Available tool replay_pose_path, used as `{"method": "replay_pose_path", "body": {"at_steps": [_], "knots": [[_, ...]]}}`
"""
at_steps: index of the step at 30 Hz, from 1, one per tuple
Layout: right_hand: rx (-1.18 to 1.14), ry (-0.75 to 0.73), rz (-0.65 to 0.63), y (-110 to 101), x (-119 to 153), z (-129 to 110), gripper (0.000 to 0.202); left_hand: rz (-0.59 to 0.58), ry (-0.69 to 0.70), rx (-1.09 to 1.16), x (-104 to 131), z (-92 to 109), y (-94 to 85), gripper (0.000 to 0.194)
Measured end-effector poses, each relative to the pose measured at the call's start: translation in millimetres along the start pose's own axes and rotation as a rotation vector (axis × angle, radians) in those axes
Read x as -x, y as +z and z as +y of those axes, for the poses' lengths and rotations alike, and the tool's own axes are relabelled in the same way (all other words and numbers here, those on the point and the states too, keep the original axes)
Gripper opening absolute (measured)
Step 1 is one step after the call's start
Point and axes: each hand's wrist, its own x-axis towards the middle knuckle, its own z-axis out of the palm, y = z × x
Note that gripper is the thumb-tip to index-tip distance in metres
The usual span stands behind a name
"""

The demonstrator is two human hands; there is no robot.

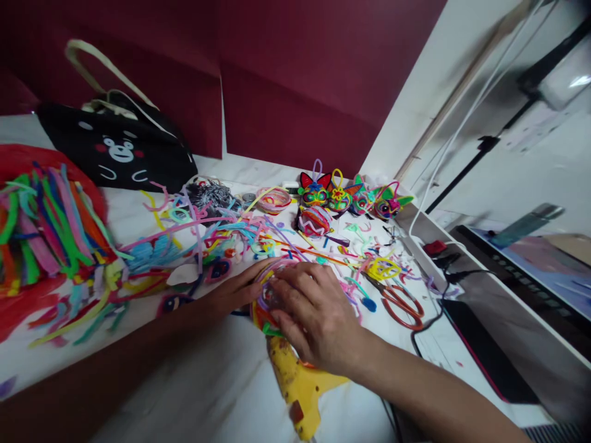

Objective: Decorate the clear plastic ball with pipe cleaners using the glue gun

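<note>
Both hands are on a round ball of coiled, many-coloured pipe cleaners (pixel 265 295) above the white table. My left hand (pixel 240 284) holds its left side, with the fingers pressed against it. Curled over the top and right side are the fingers of my right hand (pixel 309 307), which hide much of the ball. A yellow glue gun (pixel 295 381) lies just below, partly under the right hand. Orange-handled scissors (pixel 402 306) rest to the right. Loose pipe-cleaner pieces (pixel 231 227) are scattered beyond the hands.
Several finished cat-like ornaments (pixel 339 197) stand at the back, near a striped ball (pixel 314 221). Bundled pipe cleaners (pixel 55 227) lie on a red sheet at left. A black bag (pixel 120 147) sits behind. A white ledge (pixel 484 301) and cables run along the right.
</note>
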Motion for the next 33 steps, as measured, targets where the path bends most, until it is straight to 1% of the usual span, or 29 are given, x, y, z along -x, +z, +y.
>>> {"method": "replay_pose_path", "body": {"at_steps": [2,6,12,19,22,29,31,33], "knots": [[0.009,0.002,-0.007,-0.5,0.0,-0.6,0.033,-0.003,0.019,-0.025,0.4,-2.0,-0.8,0.06],[0.026,-0.004,-0.011,-0.6,1.3,-1.1,0.032,0.01,-0.019,-0.103,2.6,-3.9,-0.1,0.062],[0.02,0.007,-0.029,-1.1,1.5,-0.8,0.031,0.115,0.036,-0.088,7.0,-0.7,7.3,0.052],[0.016,0.005,-0.038,-1.9,1.7,-3.0,0.032,0.14,0.055,-0.09,8.9,3.0,8.9,0.052],[0.015,0.009,-0.042,-2.0,2.3,-3.9,0.032,0.163,0.12,-0.141,8.8,3.4,7.9,0.05],[0.022,0.012,-0.035,-1.4,0.6,-2.3,0.032,0.145,0.234,-0.253,5.5,-2.7,-1.9,0.047],[0.024,0.014,-0.035,-1.2,0.1,-1.8,0.032,0.147,0.283,-0.244,3.9,-2.3,-2.7,0.047],[0.026,0.016,-0.037,-1.0,0.0,-1.8,0.032,0.156,0.333,-0.189,2.6,-0.3,-1.7,0.044]]}}
